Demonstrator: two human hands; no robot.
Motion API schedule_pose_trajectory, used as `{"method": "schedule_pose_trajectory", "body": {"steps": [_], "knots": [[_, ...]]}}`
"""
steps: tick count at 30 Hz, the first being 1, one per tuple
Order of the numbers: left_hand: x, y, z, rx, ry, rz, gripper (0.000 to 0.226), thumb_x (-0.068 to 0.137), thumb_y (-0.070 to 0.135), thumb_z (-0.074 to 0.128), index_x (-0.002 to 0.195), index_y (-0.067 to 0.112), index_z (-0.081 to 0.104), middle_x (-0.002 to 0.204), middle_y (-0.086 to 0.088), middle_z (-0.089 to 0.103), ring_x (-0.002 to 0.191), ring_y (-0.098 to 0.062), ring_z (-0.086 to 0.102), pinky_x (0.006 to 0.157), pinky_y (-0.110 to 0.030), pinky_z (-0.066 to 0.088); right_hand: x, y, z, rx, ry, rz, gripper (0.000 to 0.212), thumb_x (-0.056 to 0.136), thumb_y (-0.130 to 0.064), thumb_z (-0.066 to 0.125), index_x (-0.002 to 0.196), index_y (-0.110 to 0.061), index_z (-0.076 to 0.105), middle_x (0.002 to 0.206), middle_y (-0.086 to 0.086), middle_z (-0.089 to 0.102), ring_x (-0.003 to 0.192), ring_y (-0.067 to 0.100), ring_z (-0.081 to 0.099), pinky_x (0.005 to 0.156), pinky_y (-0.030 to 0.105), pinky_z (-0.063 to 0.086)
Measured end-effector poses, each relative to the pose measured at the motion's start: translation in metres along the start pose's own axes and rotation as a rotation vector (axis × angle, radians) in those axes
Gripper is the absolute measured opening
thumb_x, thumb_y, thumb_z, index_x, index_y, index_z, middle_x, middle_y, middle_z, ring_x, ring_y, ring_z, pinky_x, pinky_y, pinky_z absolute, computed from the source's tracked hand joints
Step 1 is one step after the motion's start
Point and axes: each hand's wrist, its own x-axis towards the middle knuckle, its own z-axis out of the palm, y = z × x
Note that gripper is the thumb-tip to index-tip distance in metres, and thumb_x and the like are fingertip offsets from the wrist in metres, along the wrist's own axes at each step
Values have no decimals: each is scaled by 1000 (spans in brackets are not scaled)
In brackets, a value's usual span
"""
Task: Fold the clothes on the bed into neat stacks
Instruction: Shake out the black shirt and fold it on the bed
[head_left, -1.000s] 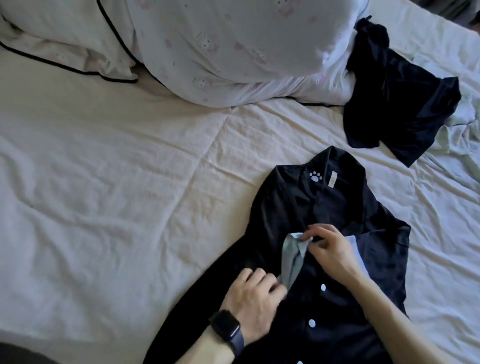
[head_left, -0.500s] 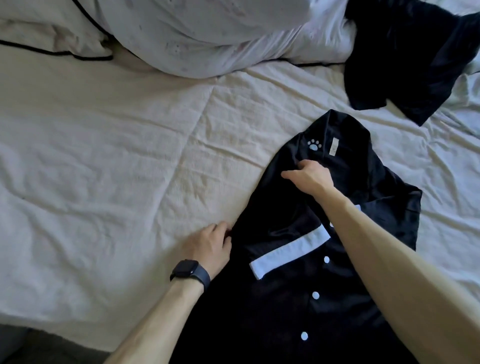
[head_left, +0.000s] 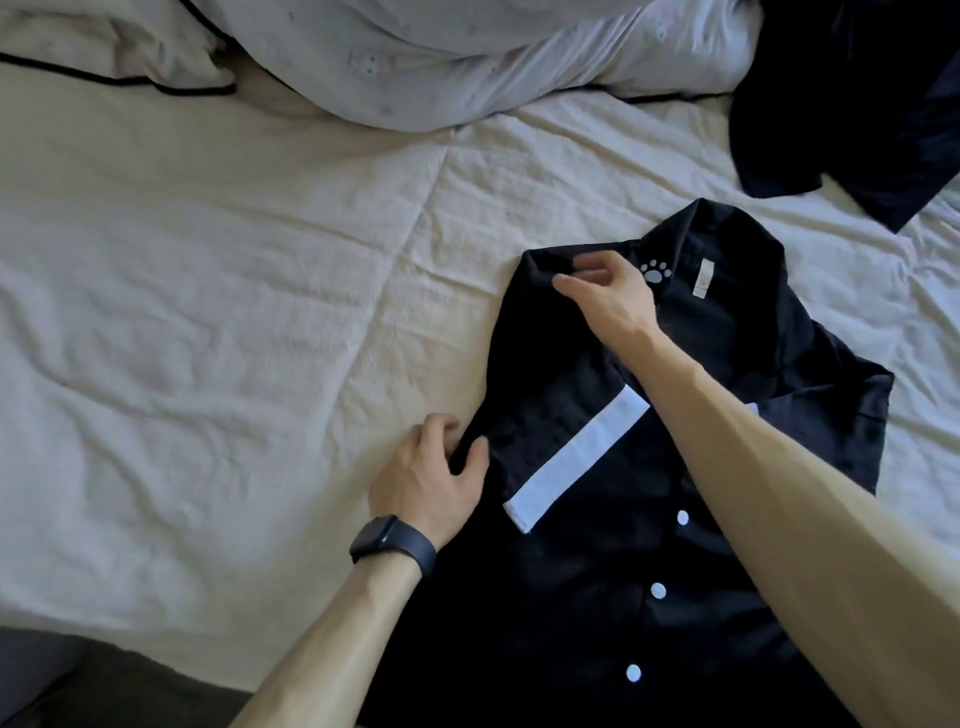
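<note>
While the black shirt lies front-up on the cream bed sheet, at the right and lower part of the view, both hands are on its left edge. Right hand reaches across the shirt to the upper left shoulder corner, thumb and forefinger closed in a pinch on the folded fabric there, other fingers loosely bent. Left hand, dark watch on the wrist, sits lower at the same edge, fingers curled under and thumb on top, gripping the fold of dark cloth. One sleeve is folded in across the chest, its white cuff band lying diagonally, partly under the right forearm. White buttons run down the front. Collar is at the far end, with a small paw print and a pale label inside. Second dark garment lies crumpled at top right, apart from the shirt, unfolded. Pale pillow with faint print lies along the top edge, beside one with black piping.
</note>
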Motion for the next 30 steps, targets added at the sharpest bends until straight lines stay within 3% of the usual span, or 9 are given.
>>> {"method": "schedule_pose_trajectory", "body": {"steps": [3,7,9,12,17,20,23,27,30], "knots": [[5,21,6,110,34,-2,47,89,66,52,120,30,52,108,12,60,95,-13,62,70,-31,52,-11,19,-10,-140,-17,34,39,81,-60,68,109,-33,66,97,-22,63,88,-3,59,66,14,41],[15,26,12,200,3,-11,32,96,50,54,118,26,54,107,7,65,93,-19,62,69,-32,50,-3,13,-6,-210,-171,-34,42,80,-66,73,106,-34,68,94,-18,67,86,-3,62,70,14,45],[16,20,12,166,4,-32,25,98,45,52,115,27,58,105,9,68,93,-19,65,68,-31,50,6,2,1,-212,-195,-81,32,81,-60,76,100,-35,70,88,-16,68,80,-2,63,67,11,45],[17,9,11,29,7,-89,16,98,40,53,105,27,60,82,16,63,86,-19,67,66,-30,50,20,-12,14,-204,-199,-102,12,88,-42,75,85,-35,66,80,-16,65,72,-1,60,55,6,41],[28,2,4,-119,-4,-153,11,98,29,52,105,27,61,76,21,59,68,4,55,55,-13,36,30,-27,29,-132,-226,-99,4,90,-32,71,90,-33,68,85,-19,67,79,0,62,66,12,45],[34,9,-5,12,-59,-131,10,91,36,53,101,37,54,85,22,61,70,0,55,54,-21,37,17,-27,23,24,-245,-54,19,89,-31,72,108,-32,74,96,-17,72,91,1,67,80,16,51],[52,31,-14,101,53,-48,28,88,51,54,110,34,52,99,19,57,83,-11,54,62,-27,38,-14,-5,5,39,-54,-17,37,89,-39,68,125,-29,66,110,-17,71,97,1,65,78,16,49],[112,78,-12,51,107,14,49,87,62,58,118,25,52,116,3,59,100,-21,59,73,-33,44,-79,54,-1,-169,270,-52,45,91,-46,66,130,-23,60,131,-5,61,122,19,50,101,32,43],[154,96,-8,52,65,44,38,91,53,59,111,21,61,109,1,65,100,-25,62,75,-31,43,-126,90,14,-376,294,-155,55,93,-52,62,141,-26,53,152,1,45,138,24,37,109,38,35]]}}
